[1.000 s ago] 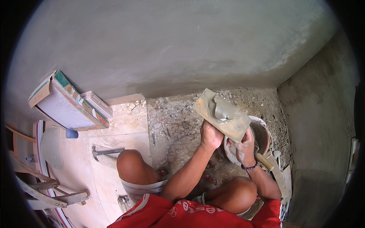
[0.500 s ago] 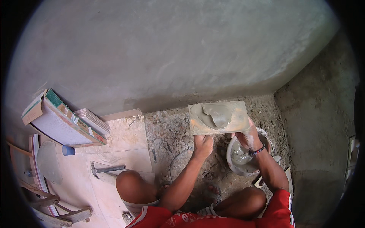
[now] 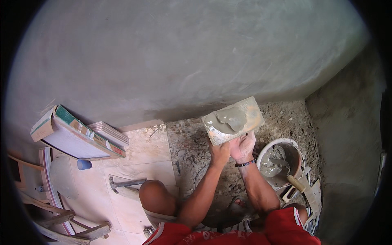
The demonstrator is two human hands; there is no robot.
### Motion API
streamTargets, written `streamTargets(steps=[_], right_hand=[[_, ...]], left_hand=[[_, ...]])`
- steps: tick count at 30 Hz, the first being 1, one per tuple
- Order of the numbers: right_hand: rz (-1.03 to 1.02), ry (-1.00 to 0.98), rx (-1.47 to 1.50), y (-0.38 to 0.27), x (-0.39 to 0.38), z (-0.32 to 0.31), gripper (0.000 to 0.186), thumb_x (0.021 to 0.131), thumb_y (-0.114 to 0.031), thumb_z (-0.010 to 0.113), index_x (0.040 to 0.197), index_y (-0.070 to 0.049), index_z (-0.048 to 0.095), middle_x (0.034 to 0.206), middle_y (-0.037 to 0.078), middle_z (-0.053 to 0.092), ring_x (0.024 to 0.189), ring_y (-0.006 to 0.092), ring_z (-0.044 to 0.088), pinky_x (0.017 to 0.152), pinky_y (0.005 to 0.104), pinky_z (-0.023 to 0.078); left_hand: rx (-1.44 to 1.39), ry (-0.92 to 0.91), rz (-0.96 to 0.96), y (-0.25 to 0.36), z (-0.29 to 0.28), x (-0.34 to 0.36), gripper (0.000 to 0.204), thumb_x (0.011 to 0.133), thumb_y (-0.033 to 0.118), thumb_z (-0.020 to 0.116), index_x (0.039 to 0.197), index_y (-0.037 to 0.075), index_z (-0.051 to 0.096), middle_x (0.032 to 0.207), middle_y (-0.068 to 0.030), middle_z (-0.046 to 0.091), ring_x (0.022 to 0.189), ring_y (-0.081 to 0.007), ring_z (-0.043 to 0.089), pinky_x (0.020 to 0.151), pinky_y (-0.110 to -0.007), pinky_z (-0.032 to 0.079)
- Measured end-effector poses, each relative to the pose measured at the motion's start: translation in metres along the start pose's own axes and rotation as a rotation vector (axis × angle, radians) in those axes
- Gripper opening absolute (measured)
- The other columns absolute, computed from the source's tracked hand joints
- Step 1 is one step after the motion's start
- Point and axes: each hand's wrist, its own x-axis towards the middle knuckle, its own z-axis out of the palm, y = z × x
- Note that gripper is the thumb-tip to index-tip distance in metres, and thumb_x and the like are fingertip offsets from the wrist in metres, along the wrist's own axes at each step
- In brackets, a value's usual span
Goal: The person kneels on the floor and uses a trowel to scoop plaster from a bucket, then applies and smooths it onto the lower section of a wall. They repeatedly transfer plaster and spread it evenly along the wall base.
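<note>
A person in a red shirt [image 3: 228, 238] crouches over rough rubble ground [image 3: 192, 136], holding up a rectangular tile [image 3: 254, 109] near the foot of the far grey wall [image 3: 183, 49]. A lump of wet grey mortar [image 3: 233, 117] lies on its upper face. The left hand [image 3: 220, 153] grasps the tile's near edge at the left; the right hand [image 3: 243, 147], a beaded bracelet [image 3: 246, 163] at its wrist, is just beside it, palm up beneath the tile. From where I stand, I cannot tell how firmly its partly hidden fingers grip. To the right, a trowel [image 3: 296, 183] leans in a bucket [image 3: 292, 156] holding more mortar. At left, a claw hammer [image 3: 131, 183] lies near the bent left knee [image 3: 157, 197]; farther off, a blue cup [image 3: 84, 164] sits on pale floor tiles [image 3: 141, 169], near an open carton [image 3: 87, 134] and a stack of tiles [image 3: 108, 133] leaning against the wall.
</note>
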Motion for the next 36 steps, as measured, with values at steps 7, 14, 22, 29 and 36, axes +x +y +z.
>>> streamTargets(steps=[7,14,22,29,36], right_hand=[[-0.027,-0.050,-0.228,0.001,0.000,-0.046,0.046,0.089,-0.019,0.060,0.130,-0.004,0.045,0.133,0.011,0.049,0.123,0.0254,0.046,0.105,0.0429,0.037],[0.176,-0.296,-0.065,-0.010,0.001,-0.073,0.038,0.094,-0.020,0.050,0.127,-0.003,0.048,0.130,0.011,0.052,0.122,0.0247,0.047,0.104,0.0413,0.038],[-0.092,0.134,0.238,0.013,0.008,-0.034,0.042,0.096,-0.025,0.038,0.129,-0.001,0.045,0.132,0.016,0.050,0.123,0.0306,0.046,0.109,0.0456,0.030],[-0.193,0.206,0.194,0.028,0.018,-0.053,0.042,0.095,-0.031,0.043,0.126,-0.003,0.048,0.126,0.014,0.053,0.118,0.0302,0.049,0.104,0.0454,0.037],[-0.218,0.347,0.167,0.030,0.044,-0.126,0.041,0.096,-0.033,0.041,0.124,-0.005,0.050,0.124,0.013,0.054,0.115,0.0306,0.051,0.102,0.0471,0.040]], left_hand=[[0.164,-0.163,-0.096,-0.024,-0.032,-0.010,0.028,0.083,0.000,0.057,0.111,-0.005,0.056,0.109,-0.0133,0.062,0.100,-0.0221,0.059,0.087,-0.035,0.045],[-0.129,-0.202,-0.376,-0.031,-0.038,-0.007,0.028,0.084,0.003,0.058,0.111,-0.004,0.056,0.106,-0.0121,0.062,0.097,-0.0193,0.059,0.083,-0.033,0.046],[-0.054,0.020,-0.301,-0.029,-0.033,-0.007,0.029,0.083,0.002,0.060,0.111,-0.005,0.055,0.107,-0.0118,0.062,0.098,-0.0183,0.058,0.086,-0.033,0.046],[0.099,-0.110,-0.346,-0.061,-0.056,-0.009,0.051,0.082,0.003,0.063,0.128,-0.004,0.041,0.119,-0.0119,0.054,0.101,-0.0174,0.055,0.088,-0.031,0.044],[0.156,0.114,0.129,0.057,-0.101,0.031,0.059,0.086,0.019,0.063,0.134,-0.004,0.037,0.117,-0.0095,0.050,0.093,-0.0156,0.054,0.079,-0.026,0.043]])
